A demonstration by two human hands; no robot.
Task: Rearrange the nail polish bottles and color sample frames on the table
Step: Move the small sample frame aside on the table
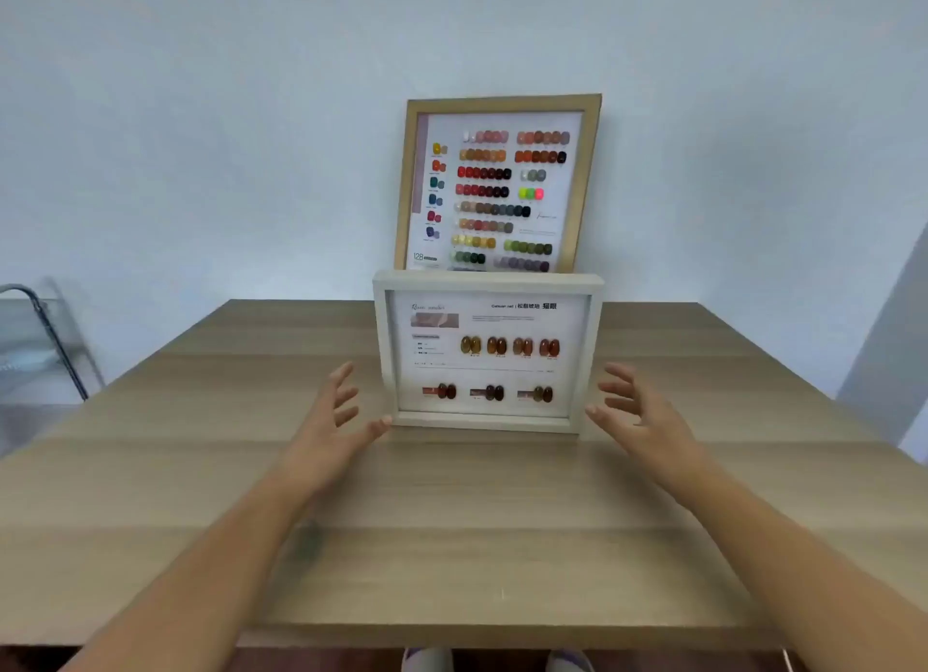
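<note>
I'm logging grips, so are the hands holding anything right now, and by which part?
Nothing is held. The left hand and right hand are open beside the white frame.

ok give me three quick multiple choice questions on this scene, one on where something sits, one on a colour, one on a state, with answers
1. Where is the white frame relative to the wood frame?
A. behind it
B. in front of it
C. lying under it

2. What colour are the white frame's nail samples?
A. amber and brown tones
B. blues
C. neon greens

3. What are the hands doing?
A. both gripping the wood frame
B. holding bottles
C. open at either side of the white frame

Answers: 1 B, it covers the wood frame's lower edge. 2 A, every sample is amber or brown. 3 C, the left hand and right hand have spread fingers and hold nothing.
</note>
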